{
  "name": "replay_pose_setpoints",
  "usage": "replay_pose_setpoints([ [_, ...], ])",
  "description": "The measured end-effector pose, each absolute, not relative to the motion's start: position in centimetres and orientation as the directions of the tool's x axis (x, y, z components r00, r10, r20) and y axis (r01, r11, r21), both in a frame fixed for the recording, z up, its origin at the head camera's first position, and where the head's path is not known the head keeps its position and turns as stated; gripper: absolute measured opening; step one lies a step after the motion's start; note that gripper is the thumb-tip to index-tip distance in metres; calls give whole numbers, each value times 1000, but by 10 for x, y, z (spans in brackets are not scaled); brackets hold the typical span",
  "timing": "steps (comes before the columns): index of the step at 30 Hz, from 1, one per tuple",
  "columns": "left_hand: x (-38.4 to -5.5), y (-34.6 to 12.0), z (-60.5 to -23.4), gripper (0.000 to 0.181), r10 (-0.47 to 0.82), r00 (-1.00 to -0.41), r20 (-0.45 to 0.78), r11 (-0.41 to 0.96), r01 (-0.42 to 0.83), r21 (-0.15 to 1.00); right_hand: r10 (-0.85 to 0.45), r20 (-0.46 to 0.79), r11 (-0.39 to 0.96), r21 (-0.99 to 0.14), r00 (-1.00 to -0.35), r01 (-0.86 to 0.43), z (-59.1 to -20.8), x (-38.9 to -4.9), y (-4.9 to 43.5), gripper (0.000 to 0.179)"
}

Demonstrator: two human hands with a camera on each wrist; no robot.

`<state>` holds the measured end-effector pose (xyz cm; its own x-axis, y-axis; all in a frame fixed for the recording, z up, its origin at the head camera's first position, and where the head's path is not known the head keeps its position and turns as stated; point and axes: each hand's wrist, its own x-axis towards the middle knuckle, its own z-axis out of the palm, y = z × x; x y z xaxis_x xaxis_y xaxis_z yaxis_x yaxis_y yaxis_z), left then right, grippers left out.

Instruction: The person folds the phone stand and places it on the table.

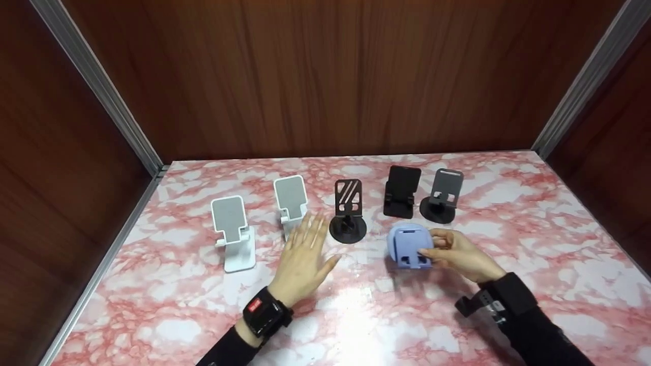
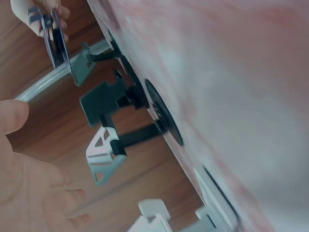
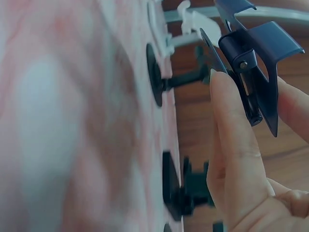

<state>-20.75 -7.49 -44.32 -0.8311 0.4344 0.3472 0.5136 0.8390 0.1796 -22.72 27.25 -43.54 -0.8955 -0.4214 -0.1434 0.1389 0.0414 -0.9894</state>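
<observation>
My right hand [image 1: 460, 254] pinches a folded blue phone stand [image 1: 413, 246] by its right edge, thumb on the front plate and fingers behind. In the right wrist view the stand [image 3: 256, 63] is held up off the table, its hinge and folded plates showing. My left hand [image 1: 302, 259] has its fingers straight and spread, palm down, holding nothing. Its fingertips overlap the lower part of a white phone stand [image 1: 291, 195] in the head view; I cannot tell whether they touch. Just right of those fingers stands a black phone stand with slanted slots [image 1: 348, 203].
Another white phone stand [image 1: 235, 223] stands at the left. Behind the blue stand are a black phone stand [image 1: 402, 188] and a dark grey one on a round base [image 1: 446, 190]. The pink marbled table [image 1: 351, 315] is bounded by brown wood-look panels [image 1: 325, 76].
</observation>
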Motion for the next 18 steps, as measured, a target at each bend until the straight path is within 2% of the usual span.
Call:
replay_pose_setpoints([
  [4,-206,-86,-451,74,434,-804,405,847,518,120,-411,-135,82,-990,-902,111,-438,-228,289,44],
  [8,-204,-94,-457,72,430,-801,416,857,507,90,-402,-143,140,-986,-904,93,-441,-228,306,51],
  [12,-205,-99,-458,71,410,-808,423,863,494,108,-394,-167,142,-983,-904,120,-443,-228,323,53],
  [18,-208,-104,-459,71,397,-814,423,865,486,123,-396,-154,163,-982,-905,95,-443,-226,347,53],
])
